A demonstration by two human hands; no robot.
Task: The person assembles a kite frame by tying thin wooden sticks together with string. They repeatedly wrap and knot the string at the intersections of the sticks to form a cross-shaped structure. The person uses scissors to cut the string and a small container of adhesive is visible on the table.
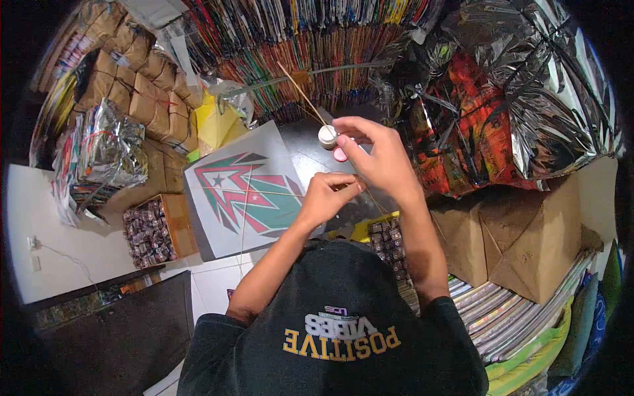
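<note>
Thin stick slants past white jar, beside right hand; likely light, springy, snappable; best held mid-length. Left hand: fingers bunched; right: half-curled. Whether either grips, cannot tell.

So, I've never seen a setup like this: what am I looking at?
No machine here, just a person's bare hands: left hand and right hand. The single picture comes from a camera worn on the head, looking down; its wide view bends straight edges. On the dark surface lies a patterned sheet with thin sticks across it. The right hand is beside a white pot; the left's fingertips are pinched together. What either grips is unclear.
</note>
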